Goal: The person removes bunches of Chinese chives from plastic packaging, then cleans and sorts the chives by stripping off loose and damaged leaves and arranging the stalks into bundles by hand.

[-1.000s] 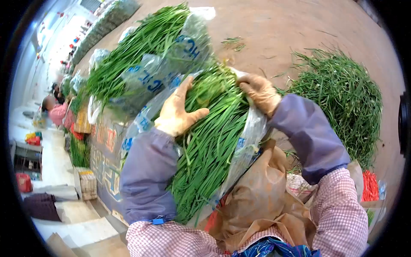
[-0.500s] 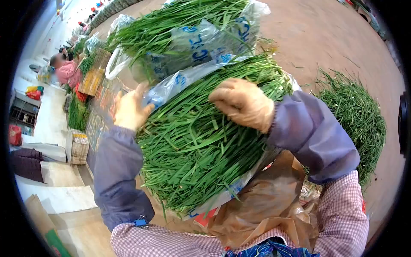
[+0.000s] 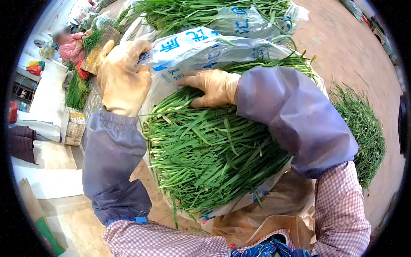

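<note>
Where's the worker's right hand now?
In the head view, the right hand is on the leaves near the middle, right of the left hand and just below the blue-printed side of the bag.

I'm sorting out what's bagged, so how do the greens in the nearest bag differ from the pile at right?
The bagged greens lie mostly side by side, while the pile is tangled. The bagged greens sit in printed plastic, while the pile lies on the floor with no bag visible around it. Both are long, narrow and green.
</note>
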{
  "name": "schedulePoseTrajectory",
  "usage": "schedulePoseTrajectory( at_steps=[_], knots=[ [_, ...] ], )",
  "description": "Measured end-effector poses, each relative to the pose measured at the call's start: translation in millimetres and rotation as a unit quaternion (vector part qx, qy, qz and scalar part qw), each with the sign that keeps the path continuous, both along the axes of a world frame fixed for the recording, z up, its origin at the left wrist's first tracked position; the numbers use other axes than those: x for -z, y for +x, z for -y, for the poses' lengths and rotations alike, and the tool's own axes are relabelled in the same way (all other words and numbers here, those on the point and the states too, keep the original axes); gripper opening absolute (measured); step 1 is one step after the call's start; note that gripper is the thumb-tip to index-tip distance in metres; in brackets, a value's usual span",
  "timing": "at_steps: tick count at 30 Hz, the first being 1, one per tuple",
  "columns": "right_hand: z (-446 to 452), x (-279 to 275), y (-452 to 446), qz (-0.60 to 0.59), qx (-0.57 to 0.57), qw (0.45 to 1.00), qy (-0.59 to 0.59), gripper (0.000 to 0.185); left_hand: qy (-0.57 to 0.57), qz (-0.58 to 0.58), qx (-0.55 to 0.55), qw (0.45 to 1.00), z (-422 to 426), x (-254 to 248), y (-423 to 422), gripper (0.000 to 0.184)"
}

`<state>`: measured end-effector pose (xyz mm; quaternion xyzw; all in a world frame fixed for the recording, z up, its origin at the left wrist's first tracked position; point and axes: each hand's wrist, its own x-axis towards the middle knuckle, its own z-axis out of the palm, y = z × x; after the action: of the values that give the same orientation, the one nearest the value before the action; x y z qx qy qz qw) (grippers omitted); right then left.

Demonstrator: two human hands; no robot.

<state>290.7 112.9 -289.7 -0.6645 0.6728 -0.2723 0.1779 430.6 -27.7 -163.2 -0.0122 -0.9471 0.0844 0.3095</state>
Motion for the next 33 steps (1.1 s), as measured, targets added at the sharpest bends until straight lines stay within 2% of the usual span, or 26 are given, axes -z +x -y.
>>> schedulePoseTrajectory(
  at_steps=[2, 3, 5, 8, 10, 11, 12, 14, 16, 17, 21, 22, 24, 25, 26, 27, 28, 29, 30, 31, 32, 33],
  knots=[
    [5.2, 3.3, -9.9, 0.049, 0.006, 0.991, 0.125, 0.068, 0.005, -0.013, 0.003, 1.000, 2.5, 4.8, 1.2, 0.034],
    [9.9, 6.8, -10.8, 0.033, 0.019, 0.987, 0.154, 0.072, 0.001, -0.020, 0.018, 1.000, 6.3, 6.5, 0.7, 0.033],
    [15.0, 14.2, -13.7, 0.036, 0.029, 0.986, 0.161, 0.076, -0.008, -0.032, 0.046, 0.998, 13.9, 9.8, -1.8, 0.031],
    [23.8, 6.2, -18.2, 0.083, 0.027, 0.976, 0.197, 0.085, 0.050, -0.012, 0.054, 0.997, 14.6, 14.8, -0.8, 0.033],
    [32.3, 3.0, -14.9, -0.008, 0.024, 0.970, 0.240, 0.087, 0.024, -0.006, 0.040, 0.999, 4.3, 15.7, 6.5, 0.038],
    [36.7, 17.7, -13.2, -0.128, -0.003, 0.984, 0.125, 0.088, 0.010, -0.003, 0.034, 0.999, -4.5, 14.8, 12.9, 0.040],
    [41.5, 34.7, -12.8, -0.260, 0.000, 0.966, 0.003, 0.089, 0.038, -0.001, 0.040, 0.998, -17.7, 12.2, 23.1, 0.047],
    [41.1, 23.4, -9.8, -0.309, -0.048, 0.949, -0.030, 0.088, -0.003, 0.017, 0.119, 0.993, -19.7, 15.1, 42.1, 0.049],
    [42.3, 0.3, -0.7, -0.273, -0.110, 0.956, 0.005, 0.088, 0.010, 0.104, 0.184, 0.977, -10.7, 25.7, 61.9, 0.050],
    [43.4, -9.5, 3.4, -0.247, -0.134, 0.959, 0.027, 0.087, 0.011, 0.181, 0.134, 0.974, -8.9, 28.6, 71.4, 0.048],
    [53.3, -9.0, 4.3, -0.071, -0.167, 0.972, 0.147, 0.087, -0.072, 0.176, -0.061, 0.980, 49.9, 72.6, 72.3, 0.045],
    [60.2, 32.5, -2.2, 0.078, -0.090, 0.965, 0.232, 0.078, -0.081, 0.193, -0.091, 0.974, 67.3, 83.4, 71.1, 0.045],
    [39.1, -19.5, 14.5, 0.046, -0.044, 0.966, 0.251, 0.067, -0.085, 0.199, -0.089, 0.972, 108.7, 129.7, 69.5, 0.049],
    [32.0, -30.5, 20.4, 0.022, -0.034, 0.973, 0.226, 0.066, -0.059, 0.258, -0.120, 0.957, 98.6, 126.8, 64.7, 0.049],
    [24.5, -37.6, 24.6, -0.001, -0.024, 0.979, 0.200, 0.065, -0.054, 0.270, -0.123, 0.953, 105.3, 140.8, 63.4, 0.041],
    [16.7, -41.7, 27.3, -0.026, -0.015, 0.984, 0.175, 0.065, 0.317, 0.290, -0.036, 0.902, 132.6, 180.3, 65.4, 0.039],
    [6.8, -44.4, 27.0, 0.000, -0.001, 0.990, 0.142, 0.061, 0.642, 0.264, 0.059, 0.718, 172.5, 234.3, 69.6, 0.039],
    [-2.1, -40.1, 20.5, 0.095, 0.018, 0.992, 0.083, 0.058, 0.801, 0.197, -0.026, 0.565, 155.3, 230.0, 66.4, 0.041],
    [-9.9, -31.9, 11.4, 0.188, 0.037, 0.981, 0.022, 0.056, 0.912, 0.057, -0.108, 0.392, 137.3, 224.9, 62.8, 0.044],
    [-15.2, -28.1, 3.5, 0.266, 0.041, 0.961, -0.058, 0.051, 0.770, 0.161, -0.023, 0.617, 137.6, 211.7, 68.6, 0.042],
    [-22.3, -27.4, -8.1, 0.300, 0.065, 0.949, -0.073, 0.049, 0.558, 0.249, 0.063, 0.789, 139.6, 199.4, 73.3, 0.040],
    [-30.0, -29.5, -16.4, 0.345, 0.086, 0.930, -0.096, 0.046, 0.624, 0.180, 0.001, 0.760, 124.6, 177.5, 80.4, 0.036]
  ],
)
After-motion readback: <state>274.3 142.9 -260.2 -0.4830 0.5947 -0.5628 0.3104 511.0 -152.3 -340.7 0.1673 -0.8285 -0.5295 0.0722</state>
